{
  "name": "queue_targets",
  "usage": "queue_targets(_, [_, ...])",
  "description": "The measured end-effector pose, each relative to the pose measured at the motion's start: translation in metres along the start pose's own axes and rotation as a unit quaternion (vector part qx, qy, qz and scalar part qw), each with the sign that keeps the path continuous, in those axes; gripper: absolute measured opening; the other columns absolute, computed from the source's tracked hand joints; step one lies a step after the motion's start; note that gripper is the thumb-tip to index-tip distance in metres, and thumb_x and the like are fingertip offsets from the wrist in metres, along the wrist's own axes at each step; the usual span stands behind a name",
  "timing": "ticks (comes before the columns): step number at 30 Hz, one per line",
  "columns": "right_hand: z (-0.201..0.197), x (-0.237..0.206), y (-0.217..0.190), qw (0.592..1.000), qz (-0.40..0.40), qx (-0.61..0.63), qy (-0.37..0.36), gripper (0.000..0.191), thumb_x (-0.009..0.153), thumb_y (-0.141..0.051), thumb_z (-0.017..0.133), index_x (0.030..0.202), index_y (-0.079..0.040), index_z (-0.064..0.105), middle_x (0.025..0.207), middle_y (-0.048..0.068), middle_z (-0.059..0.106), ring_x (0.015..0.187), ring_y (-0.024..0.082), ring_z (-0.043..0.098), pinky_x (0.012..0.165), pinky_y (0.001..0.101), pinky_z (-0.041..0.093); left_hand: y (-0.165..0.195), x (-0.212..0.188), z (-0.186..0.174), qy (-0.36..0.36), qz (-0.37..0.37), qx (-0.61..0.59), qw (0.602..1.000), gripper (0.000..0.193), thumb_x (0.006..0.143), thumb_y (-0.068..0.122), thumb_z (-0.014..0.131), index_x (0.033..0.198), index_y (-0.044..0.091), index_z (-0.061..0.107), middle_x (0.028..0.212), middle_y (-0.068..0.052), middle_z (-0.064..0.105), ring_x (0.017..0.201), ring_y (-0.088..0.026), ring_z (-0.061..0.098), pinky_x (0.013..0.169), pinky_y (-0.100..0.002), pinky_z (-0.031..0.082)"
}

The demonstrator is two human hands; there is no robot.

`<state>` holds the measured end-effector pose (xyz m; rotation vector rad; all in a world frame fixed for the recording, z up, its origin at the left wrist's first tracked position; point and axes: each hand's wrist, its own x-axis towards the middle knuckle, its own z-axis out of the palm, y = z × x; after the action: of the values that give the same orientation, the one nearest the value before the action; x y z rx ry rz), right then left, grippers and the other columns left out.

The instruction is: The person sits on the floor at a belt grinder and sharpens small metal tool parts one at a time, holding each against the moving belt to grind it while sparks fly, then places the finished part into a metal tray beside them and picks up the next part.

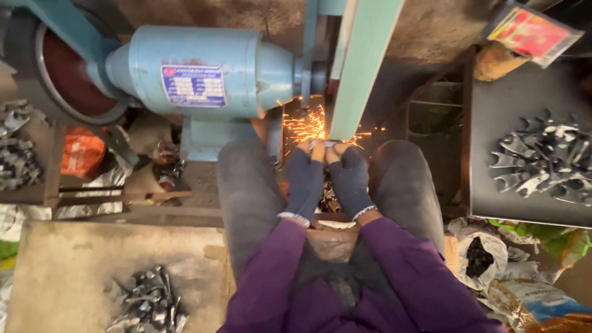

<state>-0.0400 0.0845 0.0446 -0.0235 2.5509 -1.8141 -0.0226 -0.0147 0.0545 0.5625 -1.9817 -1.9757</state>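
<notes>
**Small metal piece held to the sanding belt**

A small metal workpiece (320, 144) is pressed against the pale green belt (361, 68) of the grinding machine, just above the knees, and orange sparks (305, 125) are thrown off to the left of the contact point. The piece is pinched from both sides: the fingers of the left hand (305, 179) and of the right hand (349, 179) are closed on it, fingertips touching in the middle. Both hands are covered by dark blue knitted gloves with white cuffs, and purple sleeves (401, 271) are seen behind them.

The light blue motor housing (203, 74) is mounted to the left of the belt, with a dark red wheel (68, 80) at its far end. A dark tray (493, 129) carrying a heap of grey forged metal parts (546, 160) is placed well to the right. Another pile of similar parts (148, 302) is laid on a dusty board (74, 265) at lower left, and more are stacked at the left edge (15, 148).
</notes>
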Motion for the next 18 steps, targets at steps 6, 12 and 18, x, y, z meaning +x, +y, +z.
queue_targets(6, [-0.046, -0.023, -0.019, 0.976, -0.216, 0.010, -0.022, 0.018, 0.098, -0.007, 0.068, 0.114, -0.002, 0.071, 0.110, 0.013, 0.076, 0.096, 0.020, 0.072, 0.086, 0.0301, 0.057, 0.026, -0.042, -0.027, -0.078, 0.099, 0.091, 0.988, 0.046, 0.099, 0.021, 0.065, 0.138, 0.001, 0.057, 0.115, -0.014, 0.072, 0.102, -0.020, 0.073, 0.086, -0.032, 0.057])
queue_targets(12, [-0.053, -0.034, -0.004, 0.978, -0.208, 0.023, -0.020, 0.016, 0.101, -0.008, 0.066, 0.115, -0.001, 0.069, 0.115, 0.012, 0.075, 0.104, 0.020, 0.072, 0.093, 0.0316, 0.056, 0.026, -0.050, -0.026, -0.090, 0.187, 0.100, 0.973, 0.047, 0.102, 0.019, 0.067, 0.142, -0.001, 0.054, 0.129, -0.015, 0.069, 0.114, -0.019, 0.070, 0.096, -0.031, 0.056])
queue_targets(18, [-0.022, -0.018, 0.024, 0.855, 0.215, 0.461, -0.104, 0.024, 0.100, -0.014, 0.063, 0.119, -0.001, 0.070, 0.099, 0.004, 0.074, 0.085, 0.013, 0.066, 0.076, 0.0278, 0.053, 0.002, -0.021, 0.005, -0.048, -0.069, -0.058, 0.995, 0.037, 0.098, 0.019, 0.066, 0.129, 0.000, 0.062, 0.109, -0.008, 0.072, 0.093, -0.013, 0.069, 0.079, -0.029, 0.057])
